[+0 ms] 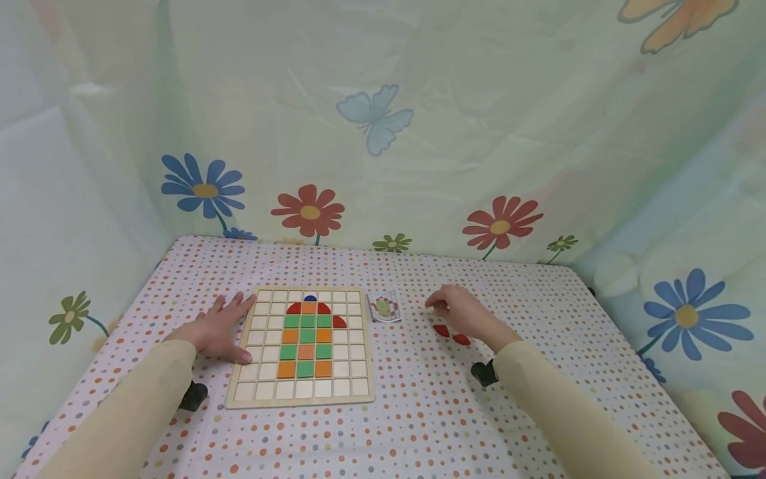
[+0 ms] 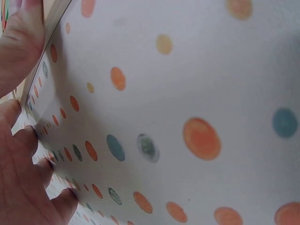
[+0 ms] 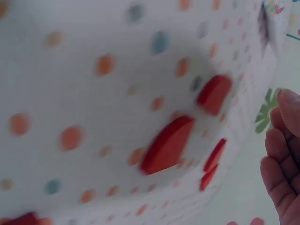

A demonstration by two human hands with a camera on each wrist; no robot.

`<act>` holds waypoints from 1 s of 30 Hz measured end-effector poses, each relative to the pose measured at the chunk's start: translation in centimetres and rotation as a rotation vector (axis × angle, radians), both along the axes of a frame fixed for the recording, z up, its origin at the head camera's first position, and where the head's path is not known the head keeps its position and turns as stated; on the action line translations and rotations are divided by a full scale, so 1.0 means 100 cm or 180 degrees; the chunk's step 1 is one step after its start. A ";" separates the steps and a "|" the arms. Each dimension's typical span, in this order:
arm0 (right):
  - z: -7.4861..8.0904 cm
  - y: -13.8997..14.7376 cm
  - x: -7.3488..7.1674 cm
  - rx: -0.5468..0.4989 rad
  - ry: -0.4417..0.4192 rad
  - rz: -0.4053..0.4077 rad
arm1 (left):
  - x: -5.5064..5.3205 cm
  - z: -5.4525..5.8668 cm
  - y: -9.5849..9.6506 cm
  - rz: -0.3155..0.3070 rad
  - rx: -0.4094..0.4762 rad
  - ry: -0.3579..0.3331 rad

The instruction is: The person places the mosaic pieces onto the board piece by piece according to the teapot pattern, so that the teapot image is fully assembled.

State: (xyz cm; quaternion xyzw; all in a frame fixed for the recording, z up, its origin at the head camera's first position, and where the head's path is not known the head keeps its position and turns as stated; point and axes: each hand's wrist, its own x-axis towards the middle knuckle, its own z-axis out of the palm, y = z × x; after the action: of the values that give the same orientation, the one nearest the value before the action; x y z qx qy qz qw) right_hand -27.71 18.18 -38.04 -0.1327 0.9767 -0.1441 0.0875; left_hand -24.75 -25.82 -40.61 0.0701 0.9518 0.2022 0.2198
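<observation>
This place looks like a screened booth (image 1: 257, 100). Wrinkled sheets (image 1: 479, 120) with printed flowers (image 1: 500, 227) hang around the dotted worktop (image 1: 419, 426), at nine, twelve and three o'clock.

On my remote feed I see several red pieces (image 3: 168, 146) with curved side, lying on the dotted tablecloth (image 3: 89, 96), my right hand (image 3: 285, 154) at the right border, its fingers bent, a green printed flower (image 3: 265, 112) behind.
</observation>
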 end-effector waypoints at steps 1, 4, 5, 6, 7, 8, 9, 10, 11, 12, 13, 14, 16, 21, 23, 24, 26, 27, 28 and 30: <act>-0.002 0.004 0.001 0.0017 -0.0038 -0.0027 | 0.000 0.000 0.000 -0.0001 0.0000 -0.0003; -0.008 0.014 0.005 0.0037 -0.0159 -0.0100 | 0.000 -0.001 -0.001 -0.0001 0.0017 -0.0023; -0.009 0.016 0.006 0.0051 -0.0189 -0.0120 | 0.000 -0.002 -0.002 -0.0003 0.0026 -0.0022; -0.010 0.018 0.007 0.0071 -0.0217 -0.0146 | 0.000 -0.002 -0.002 -0.0005 0.0033 -0.0028; -0.011 0.020 0.009 0.0106 -0.0239 -0.0171 | 0.000 -0.003 -0.002 -0.0004 0.0037 -0.0032; -0.013 0.022 0.010 0.0134 -0.0253 -0.0201 | 0.001 -0.003 -0.002 -0.0003 0.0044 -0.0033; -0.014 0.022 0.010 0.0165 -0.0259 -0.0222 | 0.001 -0.003 -0.002 -0.0006 0.0046 -0.0033; -0.015 0.023 0.011 0.0185 -0.0263 -0.0249 | 0.001 -0.003 -0.002 -0.0004 0.0049 -0.0040; -0.016 0.023 0.011 0.0221 -0.0254 -0.0247 | 0.001 -0.003 -0.003 -0.0006 0.0047 -0.0034; -0.017 0.023 0.012 0.0244 -0.0244 -0.0236 | 0.001 -0.004 -0.003 -0.0006 0.0047 -0.0034; -0.018 0.024 0.012 0.0245 -0.0243 -0.0234 | 0.001 -0.004 -0.003 -0.0007 0.0049 -0.0034; -0.018 0.023 0.013 0.0225 -0.0242 -0.0234 | 0.001 -0.004 -0.003 -0.0006 0.0053 -0.0035; -0.018 0.022 0.014 0.0193 -0.0237 -0.0190 | 0.001 -0.005 -0.003 0.0021 0.0061 -0.0051; -0.020 0.018 0.015 0.0027 -0.0262 0.0034 | 0.001 -0.006 -0.003 0.0024 0.0053 -0.0043; -0.021 0.017 0.016 -0.0043 -0.0265 0.0166 | 0.001 -0.005 -0.003 -0.0004 0.0034 -0.0030; -0.021 0.016 0.016 -0.0073 -0.0264 0.0205 | 0.000 -0.005 -0.003 -0.0010 0.0025 -0.0029; -0.022 0.016 0.017 -0.0117 -0.0248 0.0235 | 0.000 -0.004 -0.002 -0.0016 0.0010 -0.0023; -0.022 0.015 0.018 -0.0110 -0.0221 0.0257 | 0.000 -0.004 -0.002 -0.0020 0.0000 -0.0016; -0.022 0.015 0.018 -0.0090 -0.0192 0.0260 | 0.000 -0.004 -0.002 -0.0021 -0.0003 -0.0011; -0.023 0.014 0.019 -0.0049 -0.0152 0.0181 | -0.001 -0.005 -0.002 -0.0020 -0.0006 -0.0002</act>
State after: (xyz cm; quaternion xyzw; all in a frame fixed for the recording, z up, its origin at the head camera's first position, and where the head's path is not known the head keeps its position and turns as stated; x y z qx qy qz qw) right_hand -25.84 19.57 -40.32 -0.1575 0.9691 -0.1521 0.1138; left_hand -24.90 -26.03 -41.06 0.0728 0.9517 0.2007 0.2208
